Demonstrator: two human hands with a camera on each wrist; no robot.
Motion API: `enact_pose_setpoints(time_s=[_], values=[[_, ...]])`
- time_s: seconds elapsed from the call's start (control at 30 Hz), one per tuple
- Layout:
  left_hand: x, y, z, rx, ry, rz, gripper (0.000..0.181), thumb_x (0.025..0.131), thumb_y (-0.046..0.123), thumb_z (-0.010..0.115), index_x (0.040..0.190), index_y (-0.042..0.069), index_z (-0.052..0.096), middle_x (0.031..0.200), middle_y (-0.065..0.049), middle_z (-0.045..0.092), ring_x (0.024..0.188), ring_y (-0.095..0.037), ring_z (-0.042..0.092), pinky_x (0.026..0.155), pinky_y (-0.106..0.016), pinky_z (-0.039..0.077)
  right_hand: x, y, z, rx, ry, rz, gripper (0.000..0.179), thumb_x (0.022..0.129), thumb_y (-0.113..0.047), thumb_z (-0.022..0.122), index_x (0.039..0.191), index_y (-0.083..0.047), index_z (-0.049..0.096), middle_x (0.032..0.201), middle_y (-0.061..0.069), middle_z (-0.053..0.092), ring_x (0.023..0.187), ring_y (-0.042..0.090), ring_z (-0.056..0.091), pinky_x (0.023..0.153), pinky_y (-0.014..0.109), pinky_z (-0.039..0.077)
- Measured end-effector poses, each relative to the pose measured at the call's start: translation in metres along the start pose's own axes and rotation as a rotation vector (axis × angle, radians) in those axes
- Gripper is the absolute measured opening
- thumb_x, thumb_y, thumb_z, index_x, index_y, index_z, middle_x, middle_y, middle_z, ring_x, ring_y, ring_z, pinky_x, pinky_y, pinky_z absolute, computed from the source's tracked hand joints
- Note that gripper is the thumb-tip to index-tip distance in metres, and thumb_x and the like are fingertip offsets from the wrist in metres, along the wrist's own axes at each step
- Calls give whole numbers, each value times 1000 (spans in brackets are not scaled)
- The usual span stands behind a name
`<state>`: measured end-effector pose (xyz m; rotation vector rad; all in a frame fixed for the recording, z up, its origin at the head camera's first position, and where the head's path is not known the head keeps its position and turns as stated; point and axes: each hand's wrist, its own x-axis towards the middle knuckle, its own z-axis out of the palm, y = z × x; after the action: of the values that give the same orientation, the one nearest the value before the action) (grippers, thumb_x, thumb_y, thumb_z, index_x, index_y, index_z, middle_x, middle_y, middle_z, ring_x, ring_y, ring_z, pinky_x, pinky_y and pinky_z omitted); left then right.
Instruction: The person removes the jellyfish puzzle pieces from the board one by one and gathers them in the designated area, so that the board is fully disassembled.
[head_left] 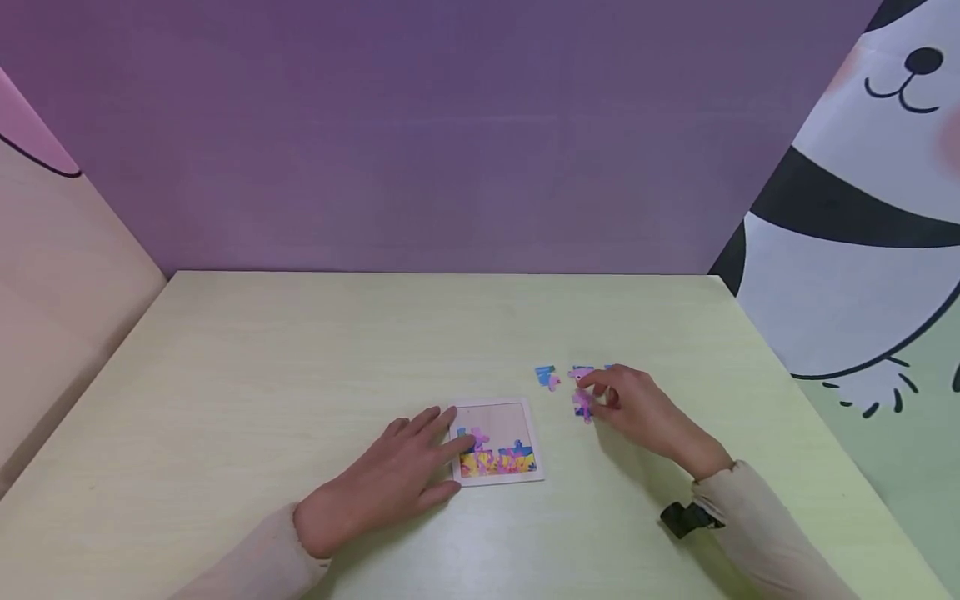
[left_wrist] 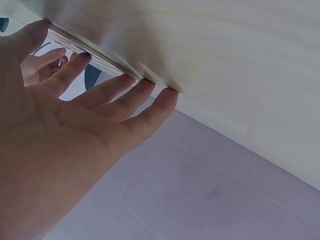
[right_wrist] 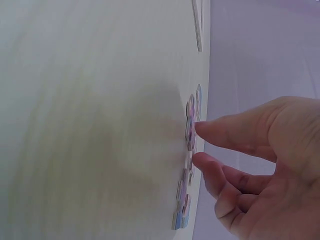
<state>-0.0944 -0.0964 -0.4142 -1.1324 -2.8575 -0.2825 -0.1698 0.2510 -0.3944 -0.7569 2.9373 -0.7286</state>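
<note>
A small square jigsaw tray (head_left: 495, 415) with a pale rim lies on the table, its lower part filled with colourful puzzle pieces (head_left: 498, 463). My left hand (head_left: 390, 475) rests at the tray's left side with fingers spread; its index finger reaches over the rim onto the pieces. To the right of the tray, my right hand (head_left: 645, 412) is low over loose puzzle pieces. Its thumb and index finger stand apart beside a pink and purple puzzle piece (head_left: 582, 403), which the thumb appears to touch. The hand partly hides other pieces.
A blue and pink puzzle piece (head_left: 545, 377) lies beyond the tray's upper right corner. In the right wrist view, several loose pieces (right_wrist: 181, 190) lie near the fingers. A purple wall (head_left: 450, 167) stands behind the pale wooden table (head_left: 300, 350).
</note>
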Motion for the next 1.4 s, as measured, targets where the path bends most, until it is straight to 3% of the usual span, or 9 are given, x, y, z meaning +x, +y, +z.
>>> enact_pose_setpoints(time_s=[0.27,0.5,0.6,0.8,0.9,1.07,1.23,1.4], values=[[-1,0,4,32,30,12,39,100,36,54,139,30,58,148,-24,46,136,-40,44,100,-59,41,2,-6,7,44,42,-33,22,85,1,74,107,-2,72,94,5,67,81,16,61,68,27,53],[-2,2,6,48,38,13,39,103,33,49,141,32,56,150,-23,44,137,-39,43,101,-59,41,3,-19,10,237,-11,-55,19,90,-3,71,109,-6,71,97,2,68,84,16,61,71,29,52],[-2,2,7,56,57,30,38,103,29,50,140,30,57,148,-23,45,135,-39,45,99,-58,42,6,-26,13,265,-20,-77,18,90,-3,70,108,-5,71,99,4,69,84,16,61,72,30,52],[2,1,5,30,48,64,33,99,33,60,131,25,63,139,-20,53,126,-37,52,93,-52,49,14,-43,21,259,-49,-105,17,92,-5,68,109,-6,71,99,3,69,86,15,60,73,29,52],[4,1,2,36,57,68,33,95,34,67,123,15,68,129,-17,60,120,-35,58,93,-48,52,20,-54,26,248,-85,-120,18,94,-8,67,111,-6,70,102,1,69,88,14,59,76,29,51],[7,3,0,102,53,20,53,93,41,68,125,-1,64,130,-18,62,121,-33,59,97,-43,50,30,-74,34,229,-137,-145,20,94,-9,66,114,-6,69,104,1,68,89,12,58,79,29,51],[7,3,2,168,83,-12,56,93,47,67,124,0,64,132,-14,61,119,-30,58,87,-41,55,39,-92,42,215,-182,-152,22,93,-8,66,115,-5,68,103,2,67,88,13,59,79,30,52],[6,3,3,182,104,-12,55,93,48,66,122,2,65,130,-13,62,118,-28,59,83,-41,55,42,-102,51,119,-224,-157,26,94,-10,67,119,-4,68,107,3,65,93,16,58,84,34,52]])
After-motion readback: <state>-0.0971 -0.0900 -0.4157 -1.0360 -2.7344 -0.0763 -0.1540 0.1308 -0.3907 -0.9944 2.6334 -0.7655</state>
